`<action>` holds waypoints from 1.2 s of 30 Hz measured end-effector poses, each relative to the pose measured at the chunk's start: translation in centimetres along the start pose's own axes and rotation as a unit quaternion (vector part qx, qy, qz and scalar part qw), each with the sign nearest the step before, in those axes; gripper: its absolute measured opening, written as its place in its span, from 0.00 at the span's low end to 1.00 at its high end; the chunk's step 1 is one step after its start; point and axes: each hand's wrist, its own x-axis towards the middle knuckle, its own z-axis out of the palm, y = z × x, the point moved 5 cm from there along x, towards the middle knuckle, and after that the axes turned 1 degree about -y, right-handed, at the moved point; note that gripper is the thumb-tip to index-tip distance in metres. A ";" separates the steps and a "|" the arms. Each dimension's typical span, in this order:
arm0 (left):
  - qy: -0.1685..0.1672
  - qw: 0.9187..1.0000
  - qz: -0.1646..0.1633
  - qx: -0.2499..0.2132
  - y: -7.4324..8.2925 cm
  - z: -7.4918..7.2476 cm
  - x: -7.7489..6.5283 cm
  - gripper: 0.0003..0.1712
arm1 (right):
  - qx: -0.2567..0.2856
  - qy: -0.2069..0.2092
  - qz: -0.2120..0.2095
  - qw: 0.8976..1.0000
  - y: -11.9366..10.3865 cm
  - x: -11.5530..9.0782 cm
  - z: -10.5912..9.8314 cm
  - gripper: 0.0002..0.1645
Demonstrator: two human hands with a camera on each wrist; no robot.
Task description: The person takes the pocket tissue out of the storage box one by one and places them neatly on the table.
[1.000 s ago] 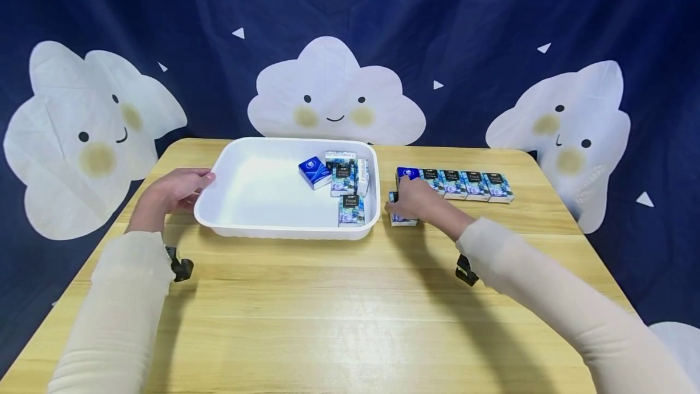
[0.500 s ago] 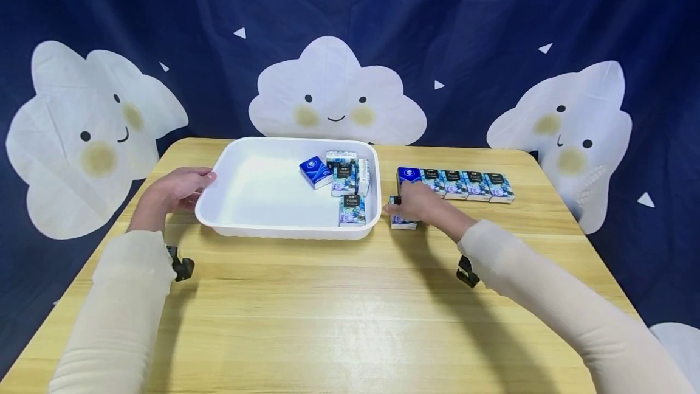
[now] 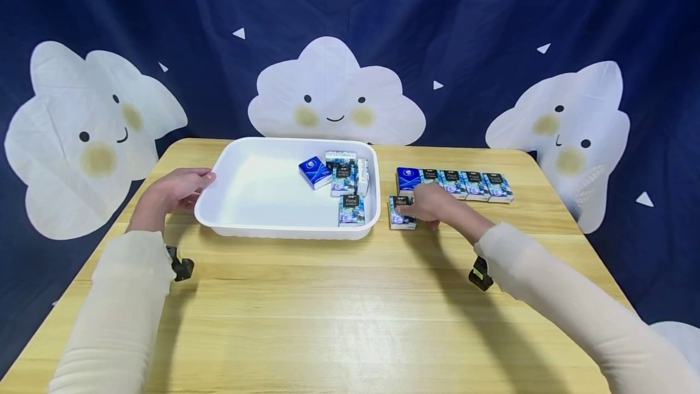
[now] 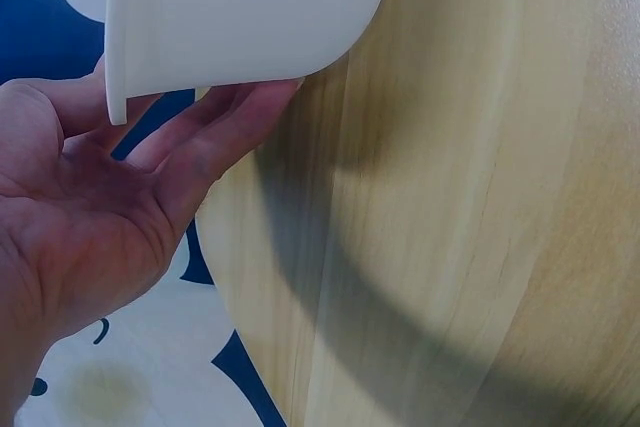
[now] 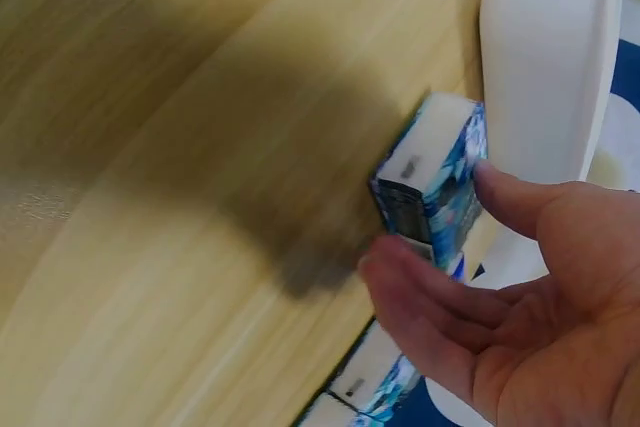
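My left hand (image 3: pixel 180 190) holds the left end of a white plastic tray (image 3: pixel 257 231), its fingers under the rim in the left wrist view. A floral tissue pack (image 3: pixel 401 219) lies on the table just right of the tray. My right hand (image 3: pixel 437 204) is at its right side, the thumb at the pack's top face. In the right wrist view the fingers (image 5: pixel 400 287) are spread apart from the thumb, by the pack's near corner. Behind it stands a row of tissue packs, a blue one (image 3: pixel 407 180) at the left end and several floral ones (image 3: pixel 476 186).
Inside the tray, toward its right side, lie a blue pack (image 3: pixel 315 172) and several floral packs (image 3: pixel 351 210). The wooden table (image 3: pixel 328 297) extends in front. A dark blue curtain (image 3: pixel 208 5) with white clouds hangs behind it.
My right hand has shifted right, away from over the floral pack, which now shows more fully and sits slightly nearer. The left hand and tray have stayed put.
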 end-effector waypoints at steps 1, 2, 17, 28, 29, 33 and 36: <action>0.000 1.000 0.000 0.001 0.0 0.0 0.0 0.37 | 0.005 0.000 -0.005 1.000 0.1 0.1 0.1 0.33; 0.000 1.000 0.001 0.001 0.0 0.0 0.0 0.37 | 0.012 0.001 -0.007 1.000 0.1 0.1 0.3 0.32; -0.002 1.000 -0.002 0.001 0.1 -0.1 0.0 0.37 | 0.050 0.022 -0.016 0.998 -0.2 0.9 0.5 0.31; -0.003 1.000 -0.007 -0.006 0.1 -0.1 -0.1 0.37 | 0.063 0.028 -0.007 0.998 0.0 1.3 0.4 0.31; -0.003 1.000 -0.006 -0.007 0.1 -0.1 -0.1 0.37 | 0.064 0.028 -0.006 0.998 0.1 1.3 0.4 0.31; -0.003 1.000 0.000 -0.006 0.1 0.0 -0.2 0.37 | 0.065 0.031 -0.004 0.997 0.1 1.3 0.4 0.30; -0.003 1.000 0.005 -0.005 0.1 0.1 -0.2 0.36 | 0.066 0.034 -0.003 0.997 0.2 1.3 0.4 0.30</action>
